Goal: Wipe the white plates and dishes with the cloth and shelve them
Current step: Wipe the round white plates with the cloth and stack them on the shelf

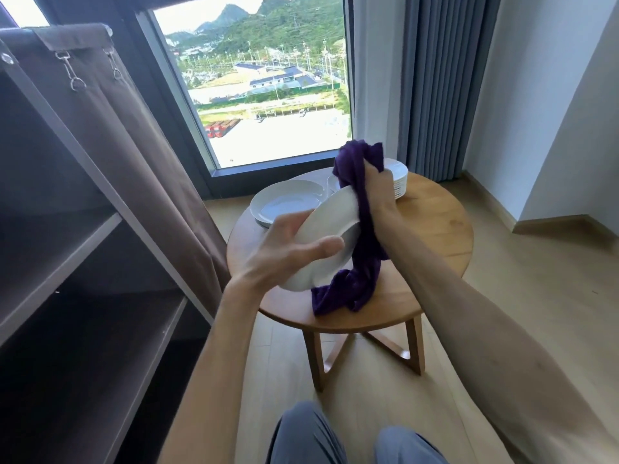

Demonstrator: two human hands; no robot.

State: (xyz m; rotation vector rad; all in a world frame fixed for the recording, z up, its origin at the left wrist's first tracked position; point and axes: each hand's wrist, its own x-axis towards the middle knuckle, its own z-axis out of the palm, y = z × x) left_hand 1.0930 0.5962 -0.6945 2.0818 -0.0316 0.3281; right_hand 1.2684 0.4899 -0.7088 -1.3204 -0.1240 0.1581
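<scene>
Round wooden tabletop (435,229) by the window. Our left hand (284,252) grips a tilted white dish (330,229) above it; our right hand (378,192) clutches the purple cloth (355,269) against its rim. Risk: slick glaze, dish slips onto stacked plates (284,202).

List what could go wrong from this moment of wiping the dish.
1. The left hand supports the tilted white dish with spread fingers, not a firm clamp; the right hand pushing the purple cloth could slip it loose.
2. The cloth's hanging tail might snag the stacked plates near the round table edge.
</scene>
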